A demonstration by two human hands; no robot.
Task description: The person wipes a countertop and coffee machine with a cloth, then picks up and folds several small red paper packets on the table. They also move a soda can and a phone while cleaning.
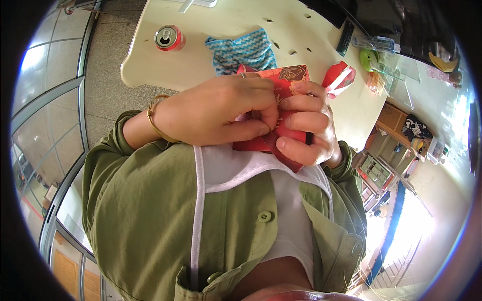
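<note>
A red printed card box (296,77) with a rose drawing and gold writing is held close to my chest. My right hand (310,120) wraps its fingers over the front of the box and grips it from the right side. On the box's left part, my left hand (226,109) has its thumb and index finger pinched together at the red surface; what exactly lies between them is hidden. Behind the box, a blue and white zigzag-patterned cloth (243,50) lies on the pale table (143,71). A crumpled red and white wrapper (339,79) lies to the right.
An opened red drink can (169,37) stands at the table's left. Several small dark husks (293,52) are scattered about. Toward the far right are a black remote control (345,38), a clear plastic bottle (376,44) and a green object (369,60). Framed glass panels (52,101) stand at left.
</note>
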